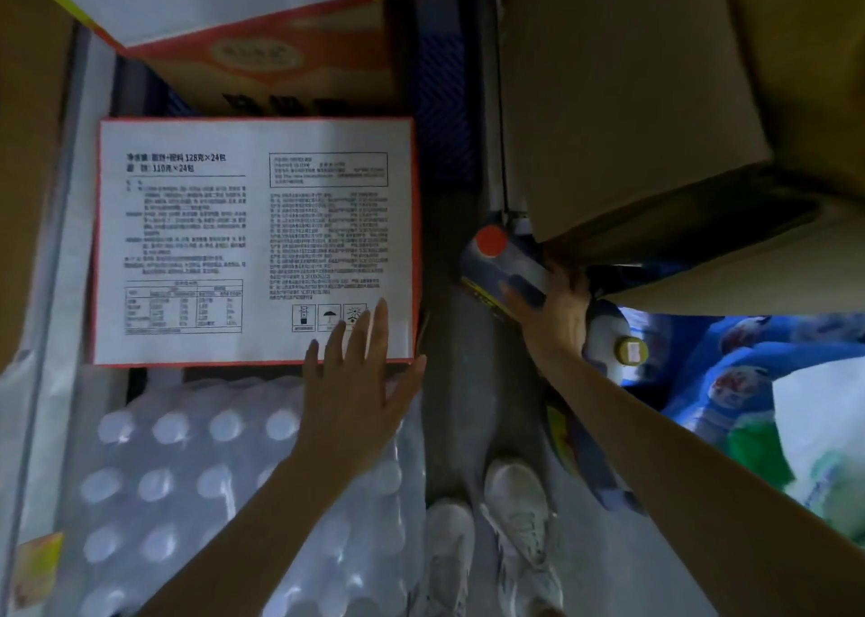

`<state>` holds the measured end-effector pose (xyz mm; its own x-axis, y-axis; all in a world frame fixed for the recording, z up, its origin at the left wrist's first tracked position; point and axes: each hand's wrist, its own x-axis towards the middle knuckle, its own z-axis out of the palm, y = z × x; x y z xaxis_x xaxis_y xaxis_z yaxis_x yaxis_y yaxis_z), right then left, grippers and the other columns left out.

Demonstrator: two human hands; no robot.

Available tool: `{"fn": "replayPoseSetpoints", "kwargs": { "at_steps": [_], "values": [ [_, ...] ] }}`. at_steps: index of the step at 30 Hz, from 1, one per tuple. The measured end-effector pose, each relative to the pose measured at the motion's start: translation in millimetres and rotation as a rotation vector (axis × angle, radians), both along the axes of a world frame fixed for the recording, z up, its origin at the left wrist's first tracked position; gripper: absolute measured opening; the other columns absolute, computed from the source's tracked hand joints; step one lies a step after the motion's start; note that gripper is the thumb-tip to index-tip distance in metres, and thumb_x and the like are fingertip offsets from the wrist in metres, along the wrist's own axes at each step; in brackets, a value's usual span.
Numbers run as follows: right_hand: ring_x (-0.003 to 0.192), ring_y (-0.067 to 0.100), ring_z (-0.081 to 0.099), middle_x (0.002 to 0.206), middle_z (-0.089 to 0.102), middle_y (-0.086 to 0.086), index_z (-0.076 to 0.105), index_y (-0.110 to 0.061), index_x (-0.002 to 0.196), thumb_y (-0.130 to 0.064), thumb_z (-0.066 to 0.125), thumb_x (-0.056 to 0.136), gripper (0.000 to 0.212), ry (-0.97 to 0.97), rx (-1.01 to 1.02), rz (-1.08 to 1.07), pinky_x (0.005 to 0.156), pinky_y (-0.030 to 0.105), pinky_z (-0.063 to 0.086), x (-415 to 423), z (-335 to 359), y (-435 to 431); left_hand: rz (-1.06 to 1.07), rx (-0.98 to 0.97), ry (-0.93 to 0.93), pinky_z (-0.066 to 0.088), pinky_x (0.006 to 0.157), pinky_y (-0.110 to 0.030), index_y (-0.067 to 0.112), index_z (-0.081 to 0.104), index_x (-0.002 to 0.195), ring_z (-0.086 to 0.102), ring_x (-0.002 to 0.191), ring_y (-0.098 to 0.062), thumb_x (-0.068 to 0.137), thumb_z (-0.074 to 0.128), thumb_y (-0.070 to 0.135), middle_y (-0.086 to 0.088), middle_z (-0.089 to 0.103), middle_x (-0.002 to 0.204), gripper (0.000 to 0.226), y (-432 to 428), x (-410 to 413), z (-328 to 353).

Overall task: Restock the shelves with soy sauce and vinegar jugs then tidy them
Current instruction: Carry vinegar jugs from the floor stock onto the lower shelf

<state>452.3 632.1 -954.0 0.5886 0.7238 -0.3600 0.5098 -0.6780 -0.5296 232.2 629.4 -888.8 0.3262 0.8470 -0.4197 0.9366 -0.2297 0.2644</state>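
Head view, looking straight down a narrow aisle.

Left hand point(355, 382): flat, fingers point(379, 326) spread wide, resting on the near right corner of a white carton point(252, 242) with a red border and printed text. Holds nothing. Palm overhangs the carton's near edge, above a shrink-wrapped pack of bottles point(187, 490) with white caps, just near of the carton.

Right hand point(552, 307): fingers wrapped around a jug point(503, 265), which has a red cap, pale body and dark blue label patches. Jug is tilted, cap pointing far-left, held above the floor point(449, 405) in the aisle, just below the near corner of a big brown box point(622, 92). Liquid colour unclear, so cannot tell soy sauce from vinegar.

Second jug point(613, 340), white with a yellow cap, sits just right of the right wrist, partly hidden by the hand. Cannot tell what it rests on.

Far left: another carton point(281, 50), orange and red, beyond the white one.
Right: blue packaged goods point(730, 359) and a white-green bag point(824, 434), blurred.
Near centre: two white shoes point(515, 499) on the floor, between the pack and the right-hand stock.

Frame is dim and soft; label text on the jugs is not readable.
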Motion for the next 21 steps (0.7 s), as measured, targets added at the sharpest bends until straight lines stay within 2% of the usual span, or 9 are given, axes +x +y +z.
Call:
{"fn": "replayPoseSetpoints", "kwargs": {
  "at_steps": [3,5,7,10,12,14,15,18,21],
  "values": [
    [0.106,0.030,0.053,0.114,0.056,0.016,0.056,-0.003,0.114,-0.037,0.062,0.089,0.043,-0.003,0.011,-0.038,0.073,0.022,0.029,9,-11,8,0.014,-0.035,-0.003,0.036,0.096,-0.065,0.007,0.042,0.142,0.054,0.120,-0.044,0.094,0.009,0.066,-0.019,0.056,0.134,0.083,-5,0,-15],
    [0.097,0.024,0.054,0.106,0.058,0.013,0.057,-0.003,0.107,-0.041,0.058,0.090,0.042,-0.034,-0.087,0.018,0.066,0.015,0.022,14,-14,14,0.030,-0.034,-0.021,0.031,0.101,-0.062,0.009,0.038,0.145,0.049,0.125,-0.043,0.091,0.005,0.070,-0.017,0.052,0.138,0.088,-5,2,-18],
    [0.096,0.024,0.054,0.105,0.057,0.012,0.056,-0.004,0.107,-0.046,0.054,0.091,0.046,-0.056,-0.190,0.093,0.069,0.018,0.025,17,-12,18,0.039,-0.047,-0.028,0.027,0.107,-0.058,0.013,0.030,0.148,0.042,0.132,-0.041,0.086,-0.001,0.074,-0.014,0.046,0.144,0.093,-2,4,-18],
    [0.101,0.026,0.057,0.104,0.058,0.010,0.057,-0.008,0.100,-0.048,0.060,0.086,0.042,-0.028,-0.211,0.141,0.075,0.025,0.036,16,-13,12,0.031,-0.014,-0.018,0.035,0.100,-0.061,0.009,0.036,0.145,0.050,0.124,-0.044,0.090,0.007,0.071,-0.018,0.053,0.137,0.088,5,6,-18],
    [0.101,0.022,0.054,0.111,0.056,0.010,0.058,-0.011,0.098,-0.042,0.069,0.082,0.038,0.091,-0.169,0.083,0.077,0.018,0.030,12,-16,6,0.039,0.008,-0.013,0.037,0.096,-0.064,0.006,0.039,0.143,0.054,0.119,-0.046,0.091,0.012,0.069,-0.020,0.056,0.133,0.086,8,6,-18],
    [0.090,0.013,0.046,0.116,0.055,0.009,0.054,-0.016,0.091,-0.044,0.070,0.079,0.034,0.067,-0.170,0.124,0.071,0.011,0.022,7,-14,2,0.052,0.011,-0.005,0.036,0.097,-0.063,0.007,0.039,0.143,0.053,0.120,-0.045,0.089,0.011,0.072,-0.020,0.055,0.134,0.090,11,3,-16],
    [0.087,0.009,0.041,0.116,0.055,0.009,0.052,-0.018,0.088,-0.045,0.071,0.079,0.034,0.046,-0.169,0.141,0.069,0.011,0.020,4,-12,1,0.056,0.015,0.003,0.036,0.098,-0.063,0.007,0.039,0.143,0.052,0.121,-0.044,0.088,0.010,0.074,-0.019,0.055,0.134,0.092,11,1,-15],
    [0.086,0.009,0.040,0.116,0.052,0.011,0.062,-0.005,0.088,-0.035,0.076,0.076,0.036,0.065,-0.120,0.153,0.067,0.012,0.022,-5,3,-7,0.065,-0.011,0.016,0.036,0.099,-0.060,0.007,0.036,0.145,0.050,0.124,-0.042,0.084,0.007,0.079,-0.018,0.053,0.137,0.099,10,-4,-11],
    [0.087,0.009,0.042,0.118,0.049,0.010,0.063,-0.002,0.091,-0.031,0.078,0.074,0.037,0.091,-0.112,0.190,0.070,0.010,0.024,-13,26,-21,0.065,-0.039,-0.015,0.033,0.102,-0.060,0.009,0.029,0.148,0.044,0.130,-0.041,0.077,0.006,0.084,-0.016,0.047,0.143,0.106,10,-5,-3]
  ]
}}
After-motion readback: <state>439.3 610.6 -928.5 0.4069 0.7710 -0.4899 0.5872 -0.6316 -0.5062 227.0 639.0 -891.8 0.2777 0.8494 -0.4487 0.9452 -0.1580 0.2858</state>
